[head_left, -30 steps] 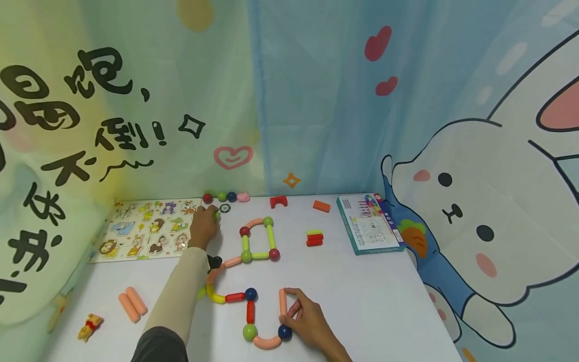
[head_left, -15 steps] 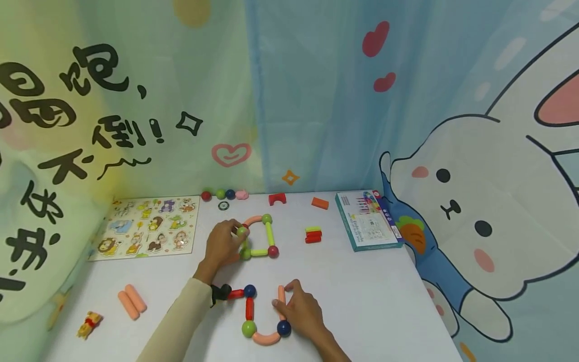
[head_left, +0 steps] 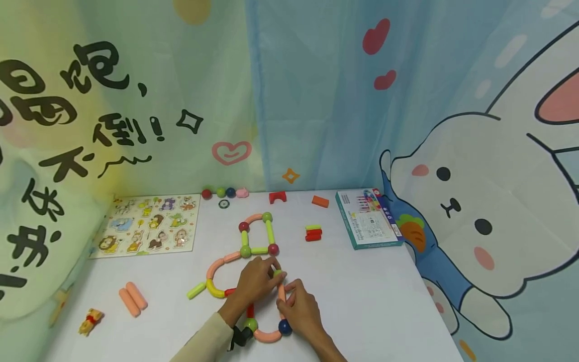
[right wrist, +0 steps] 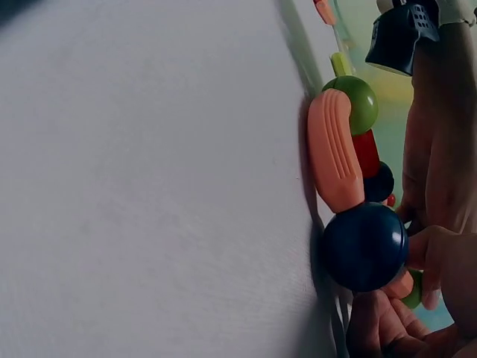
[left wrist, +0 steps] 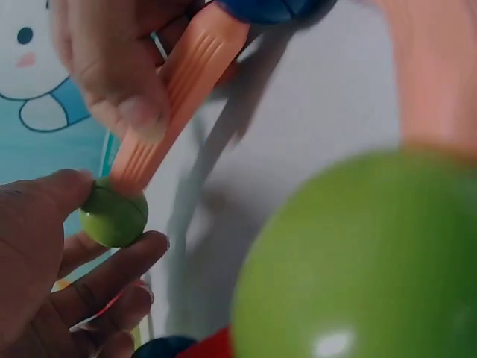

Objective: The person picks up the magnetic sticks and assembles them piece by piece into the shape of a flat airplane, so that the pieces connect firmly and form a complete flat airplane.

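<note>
Thumb and fingers of the left hand [head_left: 255, 279] are curled round a green ball [left wrist: 113, 216], which is held against one end of a straight peach stick [left wrist: 195, 78]. The stick is pinched by the right hand [head_left: 300, 310], and its other end is met by a blue ball [right wrist: 365, 247], all at the near middle of the white table [head_left: 362, 301]. By a curved peach piece [right wrist: 334, 149] the blue ball is linked to a second green ball [head_left: 251, 325], beyond which a red stick [head_left: 250, 310] is partly covered by the left hand. Farther left, a yellow curve [head_left: 214, 289] and a peach curve [head_left: 214, 269] are joined toward a loop of sticks and balls [head_left: 270, 232]. Beside the yellow curve a loose light-green stick [head_left: 196, 290] is seen. Farther out, two peach sticks [head_left: 136, 295] and a small bear figure [head_left: 91, 322] are laid at left, with an animal picture board [head_left: 149, 226] behind; at far right a flat box [head_left: 368, 218] is placed before a printed curtain [head_left: 312, 100].
</note>
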A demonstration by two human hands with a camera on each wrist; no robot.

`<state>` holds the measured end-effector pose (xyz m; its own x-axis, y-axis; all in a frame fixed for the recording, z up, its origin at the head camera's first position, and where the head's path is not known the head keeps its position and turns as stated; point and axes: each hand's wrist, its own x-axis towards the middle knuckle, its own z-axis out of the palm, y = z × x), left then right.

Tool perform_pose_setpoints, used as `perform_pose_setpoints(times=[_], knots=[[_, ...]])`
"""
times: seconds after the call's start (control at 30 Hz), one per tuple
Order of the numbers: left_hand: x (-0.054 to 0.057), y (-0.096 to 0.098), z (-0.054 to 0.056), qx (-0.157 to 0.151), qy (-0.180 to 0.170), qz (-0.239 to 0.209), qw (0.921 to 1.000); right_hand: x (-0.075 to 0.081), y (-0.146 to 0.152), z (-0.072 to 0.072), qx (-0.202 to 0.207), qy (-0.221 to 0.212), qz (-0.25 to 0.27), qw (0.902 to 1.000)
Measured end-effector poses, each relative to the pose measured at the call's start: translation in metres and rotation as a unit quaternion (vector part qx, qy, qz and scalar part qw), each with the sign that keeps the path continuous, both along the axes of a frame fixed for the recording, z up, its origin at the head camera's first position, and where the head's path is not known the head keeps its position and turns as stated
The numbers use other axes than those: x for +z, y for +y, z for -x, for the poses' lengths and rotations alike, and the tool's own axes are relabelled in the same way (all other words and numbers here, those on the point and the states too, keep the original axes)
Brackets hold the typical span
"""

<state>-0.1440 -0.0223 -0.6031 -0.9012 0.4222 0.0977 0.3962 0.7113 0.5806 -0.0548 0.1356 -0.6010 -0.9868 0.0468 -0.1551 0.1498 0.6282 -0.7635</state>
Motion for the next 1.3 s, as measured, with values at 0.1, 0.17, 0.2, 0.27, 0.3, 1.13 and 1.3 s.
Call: perform_pose_setpoints(times=[0.1,0.17,0.2,0.27,0.3,1.13,1.3], knots=[[-0.002,0.003,-0.003,-0.002,-0.013,0.0,0.9999,0.0,-0.001,-0.001,0.003,0.0,0.005,1.0],[-0.002,0.003,-0.003,-0.004,-0.016,0.002,0.9999,0.0,-0.001,-0.002,0.002,0.001,0.005,1.0],[-0.001,0.004,-0.004,-0.004,-0.017,0.005,0.9998,0.001,-0.001,-0.002,0.001,0.001,0.004,1.0],[-0.001,0.004,-0.004,-0.005,-0.016,0.013,0.9998,0.0,-0.001,-0.003,-0.002,0.002,-0.001,1.0],[-0.001,0.003,-0.004,-0.006,-0.016,0.018,0.9997,0.0,-0.001,-0.003,-0.004,0.003,-0.006,1.0],[0.012,-0.08,-0.037,0.005,-0.019,0.067,0.9975,0.003,-0.006,0.022,0.008,-0.009,-0.049,0.9987],[0.004,-0.083,-0.038,0.029,0.001,0.069,0.9972,0.002,-0.006,0.021,0.006,-0.013,-0.035,0.9993]])
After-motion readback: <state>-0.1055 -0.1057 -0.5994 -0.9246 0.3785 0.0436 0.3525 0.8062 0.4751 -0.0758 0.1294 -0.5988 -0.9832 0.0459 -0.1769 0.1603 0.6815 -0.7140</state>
